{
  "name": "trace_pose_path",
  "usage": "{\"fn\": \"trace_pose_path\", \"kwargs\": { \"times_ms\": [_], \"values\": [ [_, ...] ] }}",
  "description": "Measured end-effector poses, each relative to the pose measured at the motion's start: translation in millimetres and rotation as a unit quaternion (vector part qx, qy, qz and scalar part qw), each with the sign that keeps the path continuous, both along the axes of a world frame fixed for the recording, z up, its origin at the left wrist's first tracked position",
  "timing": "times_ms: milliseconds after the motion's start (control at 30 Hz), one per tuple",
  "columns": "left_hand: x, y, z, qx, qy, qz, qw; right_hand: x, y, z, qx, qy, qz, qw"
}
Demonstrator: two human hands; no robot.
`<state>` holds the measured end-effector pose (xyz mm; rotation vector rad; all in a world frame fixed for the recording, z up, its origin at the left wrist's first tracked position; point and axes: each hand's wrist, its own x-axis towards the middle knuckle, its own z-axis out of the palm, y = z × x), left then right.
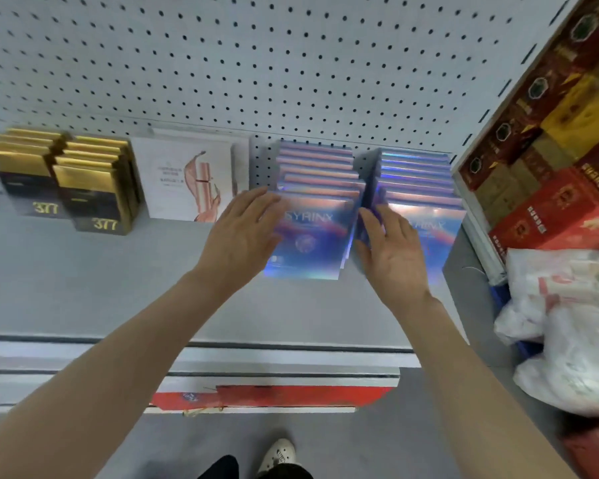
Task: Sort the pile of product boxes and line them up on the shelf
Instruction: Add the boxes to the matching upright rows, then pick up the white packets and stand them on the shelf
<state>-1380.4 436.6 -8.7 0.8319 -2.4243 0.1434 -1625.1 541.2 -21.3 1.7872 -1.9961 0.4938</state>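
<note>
**Box count and surfaces: SYRINX rows under both hands**

Two rows of SYRINX boxes stand on the grey shelf (83, 288), front faces toward you, side by side at its right end.
- The left SYRINX row (312, 243) shows roughly eight top edges. The boxes are flat, rectangular and holographic blue-pink foil.
- The right SYRINX row (426, 188) shows about the same number. Blur prevents a firm count in either row.
- One dark-blue box (370, 188) stands edge-on in the gap between the rows.

Your left hand (246, 233) has straight, spread fingers (256, 202) resting on the left edge of the left row's front box and gripping nothing. Your right hand (393, 252) has straight fingers (381, 219) lying along the dark-blue box. They are not visibly curled round it, though motion blur softens the contact.

Further left on the same shelf:
- Two rows of black-and-gold 377 boxes (94, 188) with glossy, metallic tops.
- At least two matte white boxes (180, 174) with copper-pink artwork.

Behind them is a grey pegboard (222, 63) of perforated metal. To the right are stacked red and gold cartons (550, 150) and crumpled white plastic bags (574, 340).
</note>
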Motion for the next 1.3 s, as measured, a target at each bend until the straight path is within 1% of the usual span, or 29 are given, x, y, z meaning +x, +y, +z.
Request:
{"fn": "trace_pose_path", "kwargs": {
  "times_ms": [100, 233, 433, 567, 700, 867, 1000, 1100, 1300],
  "values": [
    [54, 13, -4, 0.032, -0.002, 0.056, 0.998, 49, -5, -7, 0.007, 0.007, 0.045, 0.999],
    [138, 33, -16, 0.095, -0.002, 0.139, 0.986, 131, -15, -20, 0.045, 0.002, 0.109, 0.993],
    [286, 60, -42, 0.136, 0.011, 0.225, 0.965, 274, -28, -39, 0.086, -0.012, 0.206, 0.975],
    [381, 78, -49, 0.145, 0.026, 0.292, 0.945, 374, -37, -45, 0.101, -0.023, 0.256, 0.961],
    [469, 90, -53, 0.137, 0.026, 0.338, 0.931, 469, -51, -53, 0.113, -0.05, 0.299, 0.946],
    [561, 103, -49, 0.142, 0.02, 0.4, 0.905, 567, -77, -58, 0.121, -0.063, 0.351, 0.926],
    [620, 97, -54, 0.154, 0.045, 0.447, 0.88, 630, -107, -60, 0.139, -0.046, 0.399, 0.905],
    [660, 84, -59, 0.152, 0.043, 0.469, 0.869, 671, -135, -62, 0.139, -0.03, 0.427, 0.893],
    [736, 36, -56, 0.166, 0.046, 0.515, 0.84, 754, -203, -60, 0.142, -0.02, 0.451, 0.881]
  ]
}}
